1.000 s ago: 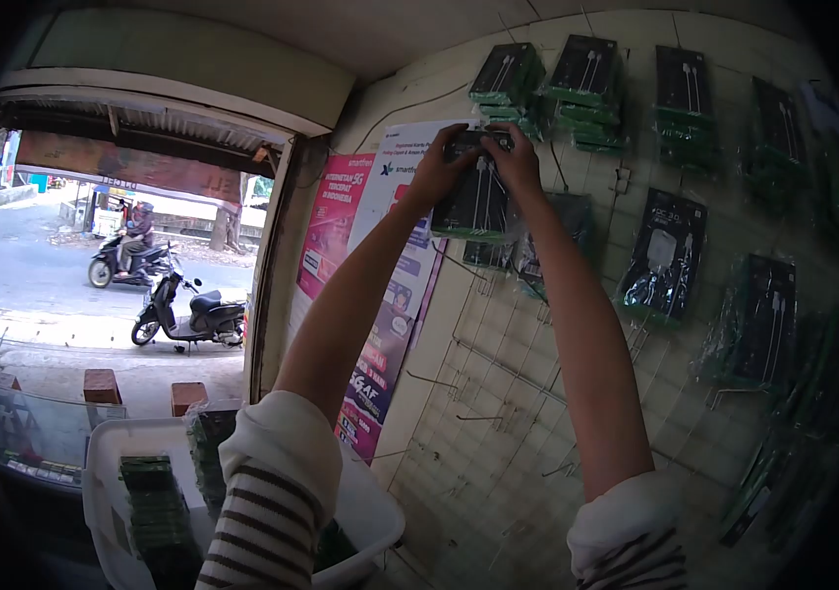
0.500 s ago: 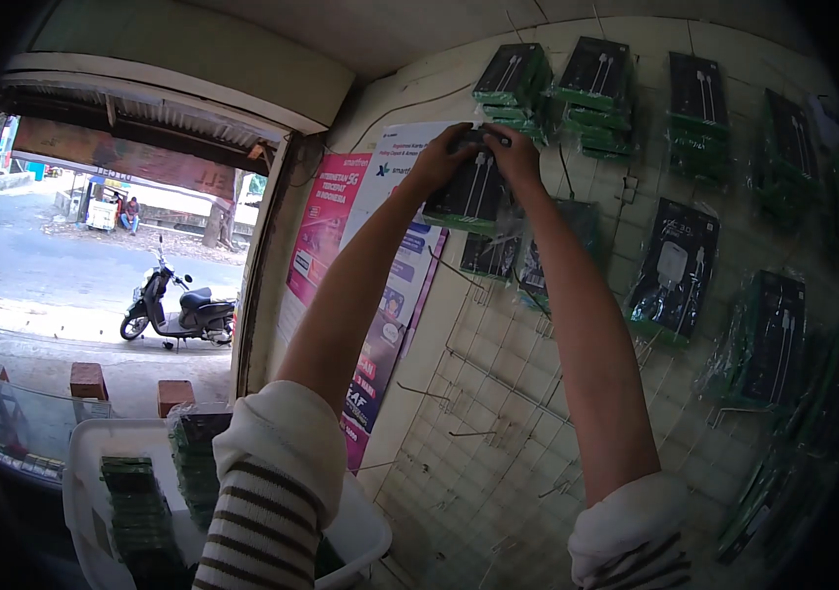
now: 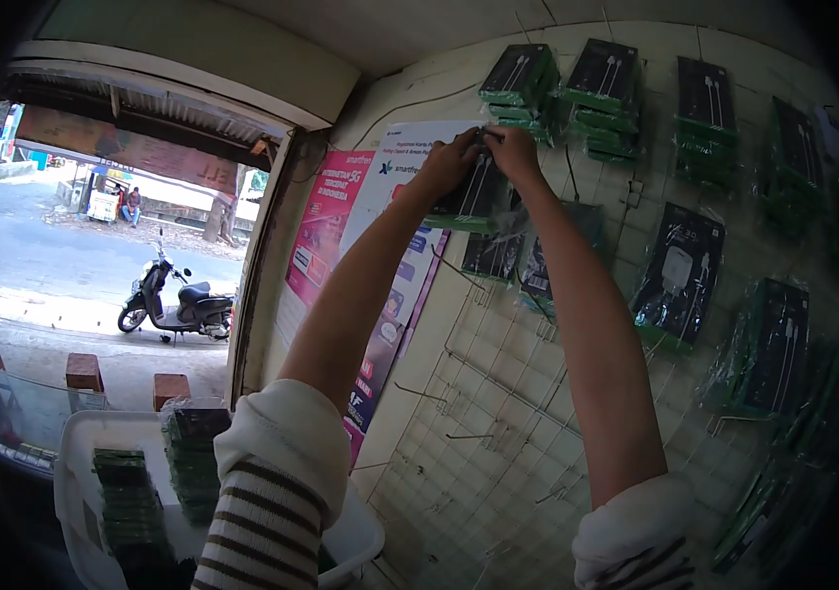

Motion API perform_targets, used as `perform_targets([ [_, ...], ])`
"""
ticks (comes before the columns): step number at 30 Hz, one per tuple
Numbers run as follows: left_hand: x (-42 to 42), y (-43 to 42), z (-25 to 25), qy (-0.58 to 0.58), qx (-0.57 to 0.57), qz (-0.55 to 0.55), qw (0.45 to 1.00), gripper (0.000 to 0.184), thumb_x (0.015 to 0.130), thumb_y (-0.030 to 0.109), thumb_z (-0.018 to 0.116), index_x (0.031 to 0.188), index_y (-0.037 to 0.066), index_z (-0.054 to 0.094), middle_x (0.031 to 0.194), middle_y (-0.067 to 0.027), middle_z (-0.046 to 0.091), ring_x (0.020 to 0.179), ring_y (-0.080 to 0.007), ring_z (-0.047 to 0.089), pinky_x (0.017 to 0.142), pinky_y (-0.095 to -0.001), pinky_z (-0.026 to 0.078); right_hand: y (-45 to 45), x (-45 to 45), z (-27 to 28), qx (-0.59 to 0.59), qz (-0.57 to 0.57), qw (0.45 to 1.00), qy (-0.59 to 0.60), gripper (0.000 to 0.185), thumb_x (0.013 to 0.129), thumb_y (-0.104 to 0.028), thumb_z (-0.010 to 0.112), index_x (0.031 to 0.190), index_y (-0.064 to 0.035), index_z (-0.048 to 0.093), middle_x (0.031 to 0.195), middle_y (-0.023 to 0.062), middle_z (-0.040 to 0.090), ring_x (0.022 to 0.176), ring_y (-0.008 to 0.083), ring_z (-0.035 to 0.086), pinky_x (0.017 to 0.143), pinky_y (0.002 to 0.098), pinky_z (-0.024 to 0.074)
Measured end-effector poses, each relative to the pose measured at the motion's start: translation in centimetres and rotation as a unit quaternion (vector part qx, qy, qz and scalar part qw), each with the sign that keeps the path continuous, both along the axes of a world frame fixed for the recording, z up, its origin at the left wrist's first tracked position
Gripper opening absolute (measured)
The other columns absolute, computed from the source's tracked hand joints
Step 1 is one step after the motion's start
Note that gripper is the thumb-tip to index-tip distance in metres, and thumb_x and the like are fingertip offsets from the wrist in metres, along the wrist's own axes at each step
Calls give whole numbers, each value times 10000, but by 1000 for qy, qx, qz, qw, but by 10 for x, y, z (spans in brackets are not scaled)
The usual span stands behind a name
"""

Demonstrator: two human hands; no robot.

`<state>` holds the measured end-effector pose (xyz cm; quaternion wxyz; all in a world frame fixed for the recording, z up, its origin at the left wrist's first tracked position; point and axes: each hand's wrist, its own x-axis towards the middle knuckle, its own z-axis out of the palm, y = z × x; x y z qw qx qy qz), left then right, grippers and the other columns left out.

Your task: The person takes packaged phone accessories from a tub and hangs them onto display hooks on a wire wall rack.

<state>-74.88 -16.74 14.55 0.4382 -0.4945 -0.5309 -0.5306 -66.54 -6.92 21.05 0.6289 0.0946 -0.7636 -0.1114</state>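
Observation:
High on the wall, a charging cable pack [image 3: 468, 208] hangs between my hands, its black front showing a white cable and its lower edge green. My left hand [image 3: 452, 165] pinches the pack's top left edge. On the top right, my right hand [image 3: 514, 154] has its fingers closed at the upper edge, close to the left fingertips. The hook end there is hidden by my fingers. Just below, another dark pack [image 3: 490, 256] hangs on the wire grid rack [image 3: 498, 393].
More cable packs [image 3: 604, 74] hang in rows to the right, with a charger pack [image 3: 680, 261] among them. Bare metal hooks [image 3: 468, 437] stick out lower down. A white tub [image 3: 75, 462] holding stacked packs stands lower left. Posters [image 3: 336, 211] cover the wall beside the doorway; a scooter [image 3: 178, 305] stands outside.
My right hand's fingers have curled in tighter at the pack's top edge. Both hands stay at nearly the same place, and the view has shifted slightly.

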Motion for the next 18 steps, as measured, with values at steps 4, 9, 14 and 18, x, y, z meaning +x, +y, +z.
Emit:
perform_targets([
  [4,9,0,4,29,-28,20,999,458,887,315,406,1305,132,378,902,-304,579,918,-441,547,806,-463,419,-5,11,11,-20,-10,998,-59,230,772,-208,580,940,-80,671,920,144,640,924,357,551,868,411,418],
  [9,-2,28,5,121,-54,57,990,432,871,283,418,1270,116,415,1012,-246,575,913,-415,559,823,-455,419,13,19,16,-26,-15,995,-99,220,766,-204,577,906,-65,677,887,159,644,871,377,559,867,418,423],
  [14,16,77,-22,15,-4,39,999,283,849,196,435,1070,41,523,1153,-214,513,882,-401,506,816,-454,415,70,23,-15,-63,-71,993,-75,237,770,-200,596,950,-61,664,930,137,645,974,341,531,857,406,435],
  [18,-21,112,-27,124,14,122,985,295,849,196,448,1088,38,520,1305,-210,371,970,-458,432,846,-468,420,58,26,-27,-60,-153,980,-108,479,696,-235,707,1100,-46,533,1002,200,571,989,354,529,850,423,428],
])
